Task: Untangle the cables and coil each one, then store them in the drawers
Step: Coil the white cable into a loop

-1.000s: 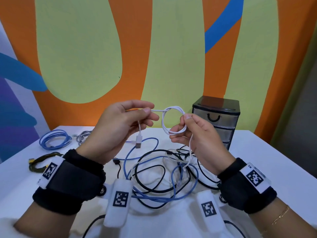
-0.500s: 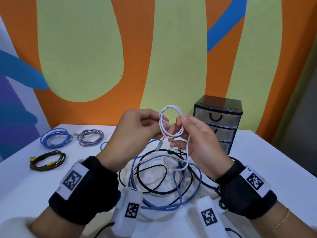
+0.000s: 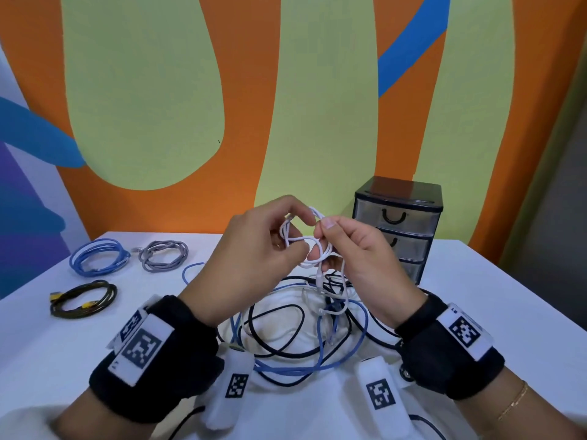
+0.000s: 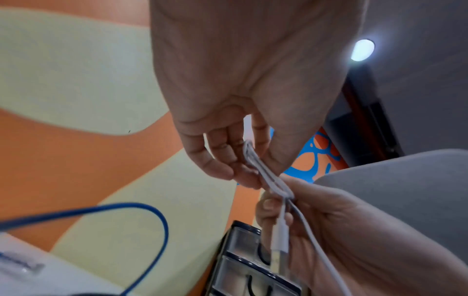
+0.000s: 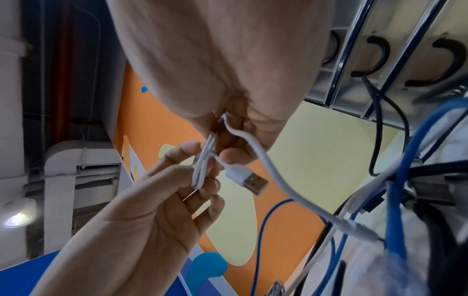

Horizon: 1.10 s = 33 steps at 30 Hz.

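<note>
**White cable looped between both hands above the tangle**

Here I can't trace where the white cable (image 3: 309, 246) runs once it drops below my grip; it vanishes into the tangle of blue and black cables (image 3: 295, 338) on the table (image 3: 508, 312). The fingertips mostly cover the small coil itself.

My left hand (image 3: 254, 249) is raised, thumb and fingers pinching the loops on their left side. My right hand (image 3: 359, 252) faces it, fingers closed on the same loops from the right. In the right wrist view the USB plug (image 5: 247, 178) juts out just beneath the pinch.

The drawer unit (image 3: 398, 223) stands behind my right hand, drawers closed.

The wristband tags carry only square coded patterns; I can read no writing.
</note>
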{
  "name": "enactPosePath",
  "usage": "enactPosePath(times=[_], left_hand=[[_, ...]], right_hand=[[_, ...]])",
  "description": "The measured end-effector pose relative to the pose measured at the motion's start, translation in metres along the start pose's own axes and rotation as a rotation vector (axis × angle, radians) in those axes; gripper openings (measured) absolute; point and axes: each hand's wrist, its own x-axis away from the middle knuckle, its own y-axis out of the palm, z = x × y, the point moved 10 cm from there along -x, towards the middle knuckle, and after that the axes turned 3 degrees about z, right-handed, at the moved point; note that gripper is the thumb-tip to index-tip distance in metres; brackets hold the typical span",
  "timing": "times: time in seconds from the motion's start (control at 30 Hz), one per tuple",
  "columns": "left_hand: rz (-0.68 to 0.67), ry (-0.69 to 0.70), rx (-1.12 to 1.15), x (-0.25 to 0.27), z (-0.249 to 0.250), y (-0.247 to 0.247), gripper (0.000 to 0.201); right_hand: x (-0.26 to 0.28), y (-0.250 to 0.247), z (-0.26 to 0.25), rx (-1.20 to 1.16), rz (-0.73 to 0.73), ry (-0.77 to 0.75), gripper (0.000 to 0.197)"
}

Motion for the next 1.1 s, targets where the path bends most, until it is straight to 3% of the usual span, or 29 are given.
enactPosePath(times=[0.1, 0.2, 0.3, 0.5, 0.63, 0.73, 0.83, 1.03, 1.1], left_hand=[[0.043, 0.042, -0.148, 0.0, 0.0, -0.003, 0.006], [0.127, 0.12, -0.171, 0.0, 0.004, -0.009, 0.003], [0.302, 0.078, 0.024, 0.0, 0.001, -0.03, 0.006], [0.139, -0.252, 0.689, 0.0, -0.016, -0.009, 0.01], [0.124, -0.377, 0.888, 0.0, -0.024, -0.006, 0.024], [0.1, -0.337, 0.769, -0.002, -0.025, -0.01, 0.016], [0.109, -0.227, 0.514, -0.005, -0.02, -0.017, 0.014], [0.317, -0.077, 0.004, -0.004, -0.017, -0.041, 0.007], [0.351, -0.081, 0.02, -0.003, -0.021, -0.045, 0.006]], right_hand=[[0.001, 0.001, -0.001, 0.014, -0.01, -0.004, 0.031], [-0.001, -0.003, 0.003, 0.027, 0.013, 0.018, 0.032], [-0.004, -0.01, 0.011, 0.035, 0.053, 0.063, 0.034], [-0.003, -0.011, 0.013, -0.203, 0.084, 0.123, 0.027], [-0.003, -0.015, 0.008, -0.27, 0.119, 0.096, 0.026], [-0.002, -0.017, 0.004, -0.313, 0.148, 0.072, 0.026], [-0.002, -0.019, 0.0, -0.347, 0.166, 0.048, 0.026], [0.003, -0.004, -0.009, -0.412, 0.078, 0.031, 0.023], [0.006, 0.004, -0.01, -0.413, 0.031, 0.038, 0.023]])
